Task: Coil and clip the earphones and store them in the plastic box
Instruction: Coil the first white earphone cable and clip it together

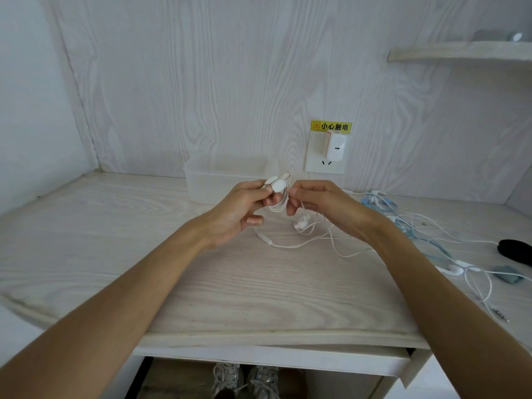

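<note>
Translucent plastic box [230,180] stands on the surface [144,254] against the wall, left of the socket [325,156]. Just in front of the box, we find the white earphones [302,223], partly coiled, held above the surface. We judge them light, limp and tangle-prone; hold at the coil. The left hand [241,208] pinches the white clip [277,185] and coil; the right hand [322,203] pinches the cord beside it.

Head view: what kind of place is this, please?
Probably a small desk nook in a home or dormitory: a pale wood-grain desk, a wall socket holding a charger, and a wall shelf.
</note>
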The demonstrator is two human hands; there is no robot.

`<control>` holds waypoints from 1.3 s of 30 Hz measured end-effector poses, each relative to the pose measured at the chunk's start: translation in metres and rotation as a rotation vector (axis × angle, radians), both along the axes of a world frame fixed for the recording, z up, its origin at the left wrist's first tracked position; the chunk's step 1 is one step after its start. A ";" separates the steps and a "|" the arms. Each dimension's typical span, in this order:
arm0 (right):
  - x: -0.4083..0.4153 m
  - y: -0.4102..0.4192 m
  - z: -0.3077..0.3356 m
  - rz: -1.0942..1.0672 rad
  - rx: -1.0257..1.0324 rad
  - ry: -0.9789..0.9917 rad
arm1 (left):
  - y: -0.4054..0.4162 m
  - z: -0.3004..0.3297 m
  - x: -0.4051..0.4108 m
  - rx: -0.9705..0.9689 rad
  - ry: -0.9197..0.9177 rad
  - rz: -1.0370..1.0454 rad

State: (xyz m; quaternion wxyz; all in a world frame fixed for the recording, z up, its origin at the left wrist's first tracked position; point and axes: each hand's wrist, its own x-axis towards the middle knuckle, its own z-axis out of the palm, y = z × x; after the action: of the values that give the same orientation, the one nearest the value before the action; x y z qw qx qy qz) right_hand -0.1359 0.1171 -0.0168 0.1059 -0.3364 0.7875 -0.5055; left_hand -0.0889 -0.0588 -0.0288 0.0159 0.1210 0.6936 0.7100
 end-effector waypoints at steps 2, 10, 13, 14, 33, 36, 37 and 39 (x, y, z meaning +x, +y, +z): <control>0.002 -0.001 0.001 0.017 -0.011 -0.005 | 0.001 -0.001 -0.001 0.035 0.004 0.015; 0.000 -0.002 -0.007 -0.092 0.148 0.023 | 0.002 -0.004 -0.005 -0.112 0.033 0.164; -0.004 0.006 0.001 -0.205 0.110 0.040 | -0.003 -0.002 -0.002 -0.129 0.055 0.174; -0.005 0.007 0.004 -0.293 0.066 0.096 | -0.004 -0.002 -0.001 -0.143 0.066 0.163; 0.003 0.011 0.012 -0.159 -0.256 -0.225 | -0.009 0.004 0.002 -0.061 0.142 0.168; 0.005 0.009 0.012 -0.148 -0.292 -0.277 | -0.008 0.003 0.004 -0.073 0.221 0.237; 0.005 0.009 0.012 -0.140 -0.308 -0.298 | -0.008 0.004 0.003 -0.059 0.240 0.259; 0.007 0.008 0.013 -0.123 -0.332 -0.332 | -0.009 0.007 0.002 -0.005 0.237 0.286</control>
State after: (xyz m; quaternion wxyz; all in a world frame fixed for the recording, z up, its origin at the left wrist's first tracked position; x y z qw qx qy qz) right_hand -0.1293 0.1248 -0.0043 0.1461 -0.2127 0.6845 -0.6819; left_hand -0.0873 -0.0677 -0.0219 -0.1668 0.1041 0.7026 0.6838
